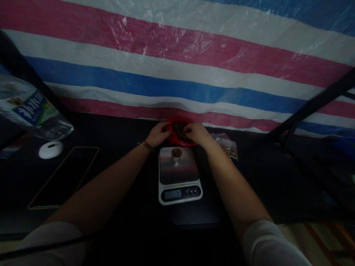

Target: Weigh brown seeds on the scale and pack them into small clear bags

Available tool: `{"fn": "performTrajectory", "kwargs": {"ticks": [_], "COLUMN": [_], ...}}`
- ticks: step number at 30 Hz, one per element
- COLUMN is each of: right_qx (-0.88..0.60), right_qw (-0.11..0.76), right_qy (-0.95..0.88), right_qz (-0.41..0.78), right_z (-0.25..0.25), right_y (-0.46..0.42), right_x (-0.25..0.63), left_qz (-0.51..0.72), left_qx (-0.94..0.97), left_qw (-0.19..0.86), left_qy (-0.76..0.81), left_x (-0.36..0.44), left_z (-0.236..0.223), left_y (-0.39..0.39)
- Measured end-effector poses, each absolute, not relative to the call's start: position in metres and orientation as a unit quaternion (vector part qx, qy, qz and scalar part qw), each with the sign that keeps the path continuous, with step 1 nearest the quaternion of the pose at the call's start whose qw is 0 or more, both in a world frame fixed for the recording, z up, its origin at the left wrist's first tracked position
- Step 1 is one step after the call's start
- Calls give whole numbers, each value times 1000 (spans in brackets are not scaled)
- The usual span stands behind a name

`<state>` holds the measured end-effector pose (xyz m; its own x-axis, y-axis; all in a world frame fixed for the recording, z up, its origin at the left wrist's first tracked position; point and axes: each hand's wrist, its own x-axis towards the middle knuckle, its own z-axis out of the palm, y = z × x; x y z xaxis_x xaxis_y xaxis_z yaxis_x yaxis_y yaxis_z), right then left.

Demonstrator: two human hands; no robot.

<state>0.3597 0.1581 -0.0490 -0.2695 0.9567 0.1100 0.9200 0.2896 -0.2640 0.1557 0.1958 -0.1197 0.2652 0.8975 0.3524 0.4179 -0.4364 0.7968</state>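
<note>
Both arms reach forward over a dark table. My left hand (159, 133) and my right hand (197, 133) grip the two sides of a red bag or bowl (175, 138) filled with small dark brown pieces. It sits just behind a white kitchen scale (178, 175) with a shiny platform. A small white cup (176, 153) with brown pieces stands on the far part of the platform. The scale's display (173, 193) faces me.
A phone (65, 175) lies flat at the left, beside a white round cap (50, 149) and a plastic water bottle (29, 110). A clear packet (228, 145) lies right of my hands. A red, white and blue striped tarp (179, 67) hangs behind. Dark bars cross both sides.
</note>
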Motion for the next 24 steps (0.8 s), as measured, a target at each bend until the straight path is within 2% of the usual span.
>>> {"fn": "performTrajectory", "kwargs": {"ticks": [7, 13, 15, 24], "right_qx": [-536, -502, -508, -488], "right_qw": [181, 10, -23, -20], "right_qy": [-808, -833, -828, -836], "right_qz": [167, 233, 238, 249], "right_z": [-12, 2, -1, -1], "right_y": [126, 97, 94, 94], "right_x": [355, 344, 341, 342], "left_qz": [412, 415, 408, 405], "left_qx": [739, 741, 745, 741], "left_qw": [302, 296, 293, 308], "left_qy": [439, 437, 439, 438], "left_x": [154, 154, 154, 154], "left_z": [-118, -121, -121, -113], "left_y": [193, 196, 197, 191]}}
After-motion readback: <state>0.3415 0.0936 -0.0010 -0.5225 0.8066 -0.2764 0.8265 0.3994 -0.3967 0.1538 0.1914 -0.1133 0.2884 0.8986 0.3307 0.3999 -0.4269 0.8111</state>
